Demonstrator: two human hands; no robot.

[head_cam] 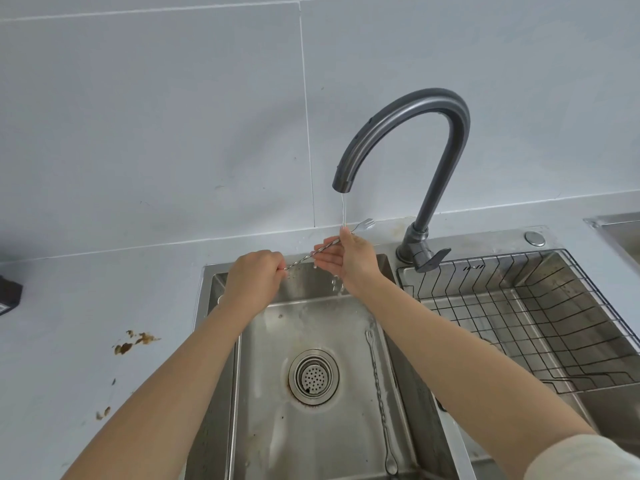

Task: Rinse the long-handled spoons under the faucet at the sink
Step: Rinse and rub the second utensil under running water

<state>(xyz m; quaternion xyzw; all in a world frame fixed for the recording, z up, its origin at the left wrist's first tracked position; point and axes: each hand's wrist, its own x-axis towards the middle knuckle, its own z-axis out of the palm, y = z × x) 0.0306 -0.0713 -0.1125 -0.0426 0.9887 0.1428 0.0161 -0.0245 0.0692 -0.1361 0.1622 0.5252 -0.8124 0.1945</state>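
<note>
A thin twisted-handle metal spoon (304, 258) with a forked tip is held level over the steel sink (273, 427). My left hand (254, 277) is shut around its near end. My right hand (348, 256) pinches the handle close to the fork tip, right under the thin stream of water falling from the grey gooseneck faucet (408, 133). Water splashes off below my right hand. A second long-handled spoon (379, 400) lies on the sink floor along the right wall, fork tip pointing away from me.
The round drain strainer (313, 375) sits mid-basin. A black wire rack (519, 306) fills the right basin. The faucet lever (433, 259) points toward the rack. Brown stains (133, 342) mark the grey counter at left, and a dark object (8, 294) sits at the left edge.
</note>
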